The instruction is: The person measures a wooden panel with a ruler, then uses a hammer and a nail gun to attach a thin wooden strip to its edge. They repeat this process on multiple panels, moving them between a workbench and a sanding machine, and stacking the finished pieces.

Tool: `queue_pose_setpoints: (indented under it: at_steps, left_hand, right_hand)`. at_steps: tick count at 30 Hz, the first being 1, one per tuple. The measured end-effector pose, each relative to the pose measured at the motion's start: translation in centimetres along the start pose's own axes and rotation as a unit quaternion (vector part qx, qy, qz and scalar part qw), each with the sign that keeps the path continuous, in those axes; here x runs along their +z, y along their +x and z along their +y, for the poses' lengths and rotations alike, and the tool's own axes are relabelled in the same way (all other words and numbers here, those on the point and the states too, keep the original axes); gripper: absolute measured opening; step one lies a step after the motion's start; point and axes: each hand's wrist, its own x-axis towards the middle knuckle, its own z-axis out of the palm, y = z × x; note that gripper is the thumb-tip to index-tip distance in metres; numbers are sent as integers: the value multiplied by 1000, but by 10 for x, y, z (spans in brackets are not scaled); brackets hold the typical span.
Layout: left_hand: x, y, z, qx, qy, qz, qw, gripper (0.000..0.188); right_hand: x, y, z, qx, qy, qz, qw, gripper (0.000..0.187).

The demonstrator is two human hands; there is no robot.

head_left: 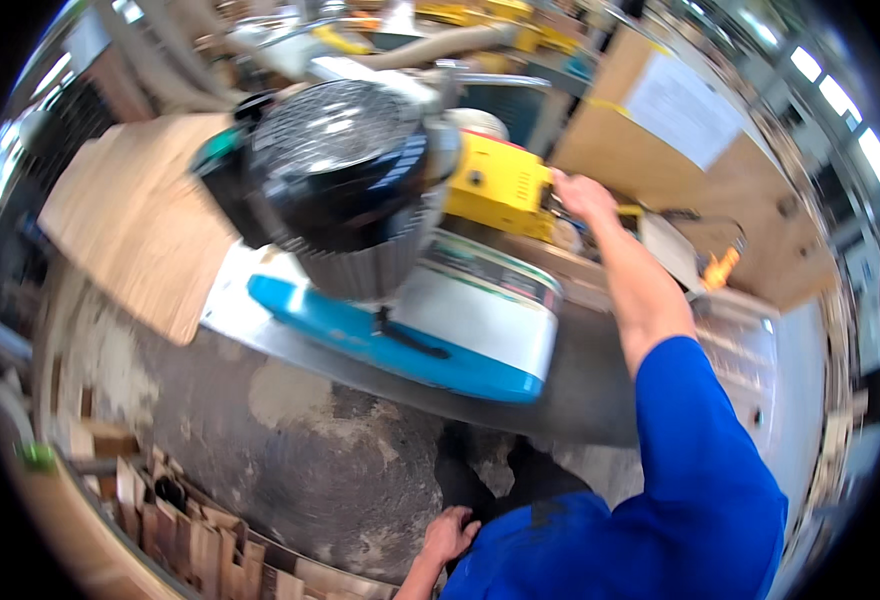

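Note:
My right arm reaches forward over a machine. At its end, my right hand (586, 198) meets the right end of a yellow box-shaped unit (497, 185). Its fingers look curled there, and what they grip is hidden and blurred. Left of the unit stands a big black motor (335, 190) with a round vented cap. It sits behind a white and blue machine cover (400, 345) with a dark handle on its side. Low beside my thigh hangs my left hand (448, 537), fingers loosely apart, with nothing visible in it.
A curved wooden board (145, 215) lies left of the motor. At the right, an upright wooden panel (760, 215) carries a white paper sheet (685, 108). An orange tool (722, 268) lies near it. Wood offcuts (200, 545) fill the lower left, beside the stained floor (260, 450).

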Motion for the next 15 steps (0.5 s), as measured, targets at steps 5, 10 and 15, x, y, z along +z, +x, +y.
queue_pose_setpoints:
  at_steps: [5, 10, 15]
  left_hand:
    - [-34, 65, 64, 65, -31, 1, 997, 31]
    - [-38, 121, 145, 96, -19, -107, 989, 26]
    - [15, 158, 184, 59, -27, -228, 971, 37]
  right_hand:
    - [-8, -31, -1, -38, 82, -23, 996, 65]
    - [29, -125, 91, -313, 235, 242, 888, 26]
    - [80, -302, 271, -76, 368, 42, 926, 25]
